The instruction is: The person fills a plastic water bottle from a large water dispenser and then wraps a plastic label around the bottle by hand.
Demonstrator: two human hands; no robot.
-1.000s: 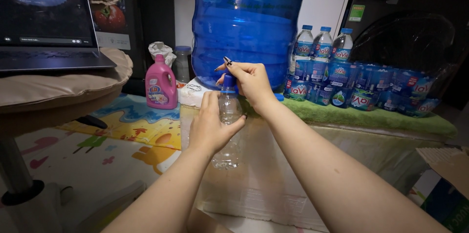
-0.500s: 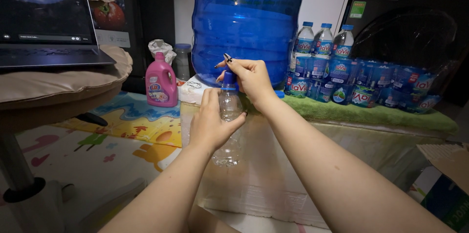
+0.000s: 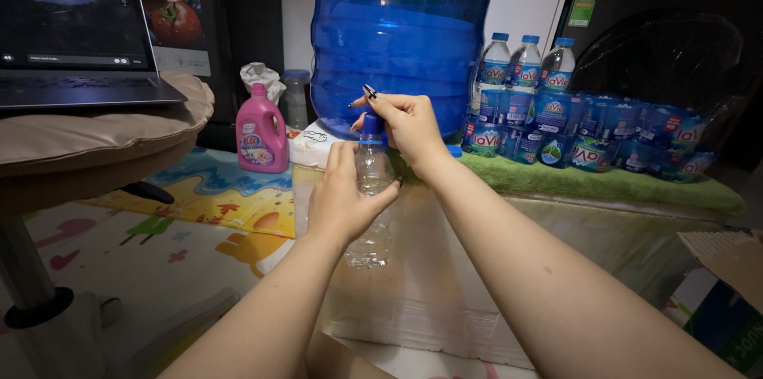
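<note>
I see a dark laptop screen (image 3: 67, 5) glowing upper left. A pink detergent bottle (image 3: 261, 129) with a label stands on the floor. Right of the blue water jug (image 3: 397, 37), shrink-wrapped packs of blue-labelled water bottles (image 3: 596, 137) sit.

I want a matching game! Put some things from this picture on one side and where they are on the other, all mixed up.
Things:
1. Pink jug
2. Laptop
3. Small clear bottle
4. Pack of water bottles

Places:
A. in the left hand
B. on the green mat, right of the big blue water jug
C. on the round cushion at left
D. on the colourful floor mat

Pairs: 1-D, 2-C, 3-A, 4-B
</note>
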